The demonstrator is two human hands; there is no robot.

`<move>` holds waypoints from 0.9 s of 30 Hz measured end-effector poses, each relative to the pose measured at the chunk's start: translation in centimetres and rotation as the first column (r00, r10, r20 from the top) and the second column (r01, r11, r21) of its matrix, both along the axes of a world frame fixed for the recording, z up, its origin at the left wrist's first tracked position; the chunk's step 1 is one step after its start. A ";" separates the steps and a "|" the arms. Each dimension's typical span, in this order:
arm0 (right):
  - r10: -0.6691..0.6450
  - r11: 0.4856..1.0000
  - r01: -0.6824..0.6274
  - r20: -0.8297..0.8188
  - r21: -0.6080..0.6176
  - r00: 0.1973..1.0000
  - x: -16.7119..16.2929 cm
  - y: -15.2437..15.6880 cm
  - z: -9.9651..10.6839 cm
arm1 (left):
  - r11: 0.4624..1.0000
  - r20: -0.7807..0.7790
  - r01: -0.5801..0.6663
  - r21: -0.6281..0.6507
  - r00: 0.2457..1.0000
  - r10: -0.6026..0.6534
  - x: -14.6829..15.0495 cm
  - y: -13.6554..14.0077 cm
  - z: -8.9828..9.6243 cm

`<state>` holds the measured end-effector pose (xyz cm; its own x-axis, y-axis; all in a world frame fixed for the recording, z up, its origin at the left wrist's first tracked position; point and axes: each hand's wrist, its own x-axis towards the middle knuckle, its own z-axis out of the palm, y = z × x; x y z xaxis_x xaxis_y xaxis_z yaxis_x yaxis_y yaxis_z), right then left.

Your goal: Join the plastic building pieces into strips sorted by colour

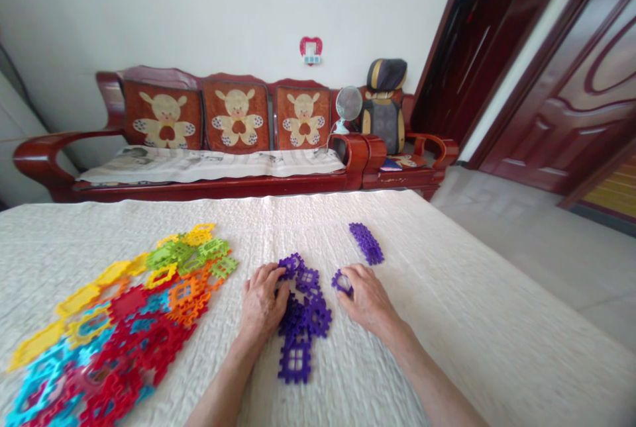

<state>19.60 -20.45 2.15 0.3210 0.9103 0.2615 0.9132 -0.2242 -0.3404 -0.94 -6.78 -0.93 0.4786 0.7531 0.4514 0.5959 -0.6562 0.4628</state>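
Observation:
A loose pile of purple interlocking plastic tiles [295, 362] lies on the cloth-covered table between my hands. My left hand [265, 299] is at the pile's left side, thumb and fingers closed on the edge of one purple tile [291, 265]. My right hand [366, 296] grips another purple tile [342, 283], a ring-like one with an open middle, just right of the pile. Beyond that hand sits a neat overlapping row of purple tiles [366, 243], apart from the pile.
A large heap of red, blue, yellow, orange and green tiles [129, 304] spreads over the left of the table. The white textured tablecloth [487, 321] reaches the right edge. Behind stand a wooden sofa [223, 189], a small fan [348, 104] and an armchair [402, 179].

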 end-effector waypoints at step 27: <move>-0.379 0.806 0.417 -0.173 0.421 0.909 7.4 0.3 -3.0 | 1.000 -0.035 0.010 -0.001 0.999 -0.010 -0.2 0.0 0.4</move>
<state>26.98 -20.16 -0.89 0.6657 0.4927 0.5605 0.7434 -0.3722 -0.5558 -1.17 -6.79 -0.54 0.5019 0.7482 0.4339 0.6051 -0.6622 0.4420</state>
